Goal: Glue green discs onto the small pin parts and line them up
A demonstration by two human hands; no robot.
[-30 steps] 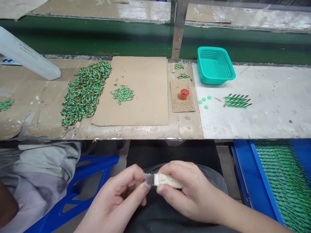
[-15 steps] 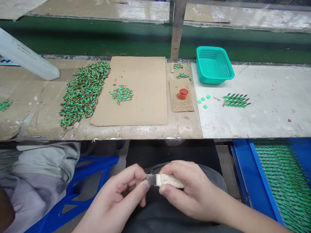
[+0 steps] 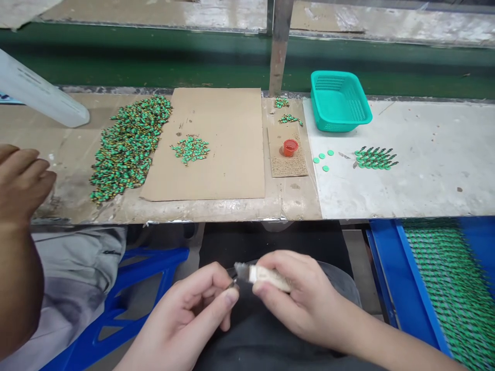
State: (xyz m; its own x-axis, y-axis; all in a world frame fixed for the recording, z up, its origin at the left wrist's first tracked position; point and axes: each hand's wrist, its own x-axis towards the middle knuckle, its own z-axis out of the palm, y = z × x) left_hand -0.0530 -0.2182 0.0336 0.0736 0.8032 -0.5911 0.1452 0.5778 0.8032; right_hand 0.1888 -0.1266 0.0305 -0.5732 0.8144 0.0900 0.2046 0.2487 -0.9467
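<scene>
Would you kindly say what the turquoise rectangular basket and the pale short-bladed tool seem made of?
Turquoise rectangular basket: likely smooth plastic, given regular perforations. Pale short-bladed tool: flat grey blade, probably dull metal; creased matte handle, perhaps tape-wrapped.

Along the bench we go: a heap of parts lies left, against a cardboard sheet bearing its own cluster. Right of that, a cup stands on a cardboard scrap (two more groups behind it). Next, discs before the basket, rowed pieces to their right. Nearer than the bench: left hand, right hand with knife, then, far right, a tray.
</scene>
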